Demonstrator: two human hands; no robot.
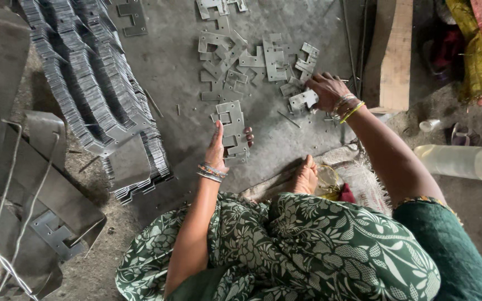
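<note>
Left hand (218, 146) grips a small stack of cut plates (231, 131), thumb up along the stack's left edge, fingertips curled round the right side. Stack stands on the floor (168, 61), long axis running away from the person, top plate showing a square cut-out.

Right hand (327, 89) reaches further out and to the right, fingers closed narrow on a single plate (303, 100) at the near-right edge of the loose pile (255, 58). Bangles on both wrists.

Key relation: the single plate lies up and right of the stack, gap of bare floor between them. Right hand owns it; left hand is nearer the stack and already steadies it. Single plate looks tilted, long axis roughly crosswise to the stack's.

Layout, left to right:
- bent sheet scrap (34, 223) and wire, far left
- long rows of stacked plates (93, 83), fanned on edge, well apart from the left hand
- hand-held stack, centre
- loose pile, scattered flat beyond both hands
- thin rods on the floor near the right hand
- wood plank (394, 50), just beyond the right wrist
- clear bottle (464, 161) lying on its side, far right

Foot (306, 177) tucked on a mat near the lap.
</note>
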